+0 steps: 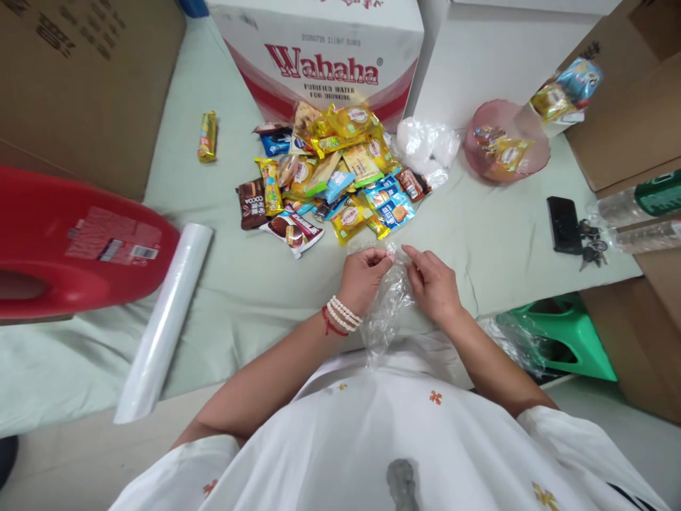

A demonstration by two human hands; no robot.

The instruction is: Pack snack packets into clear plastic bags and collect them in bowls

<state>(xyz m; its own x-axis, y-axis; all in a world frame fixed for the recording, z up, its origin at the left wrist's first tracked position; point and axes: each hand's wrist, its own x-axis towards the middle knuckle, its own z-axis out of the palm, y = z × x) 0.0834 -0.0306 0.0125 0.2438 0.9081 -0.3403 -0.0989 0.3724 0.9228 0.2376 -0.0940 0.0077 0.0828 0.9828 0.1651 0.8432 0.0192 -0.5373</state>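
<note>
A clear plastic bag (387, 305) hangs crumpled in front of my white shirt, at the table's near edge. My left hand (367, 275), with beaded bracelets at the wrist, pinches the bag's upper edge between thumb and fingertips. On the other side of it, my right hand (433, 280) has bent fingers closed at the bag's right edge, index finger pointing toward the left hand. Just beyond both hands lies a heap of wrapped snacks (330, 174), in yellow, blue, brown and white packets. Among the nearest are a brown cocoa packet (252, 204) and a yellow packet (351, 218).
A white roll of film (164, 323) and a red plastic container (79, 245) lie left. A Wahaha carton (330, 60) stands behind the heap. Rightward are a pink bowl (479, 135) with snacks, a black wallet-like object (565, 224), keys (592, 245), bottles (657, 195) and a green stool (579, 341).
</note>
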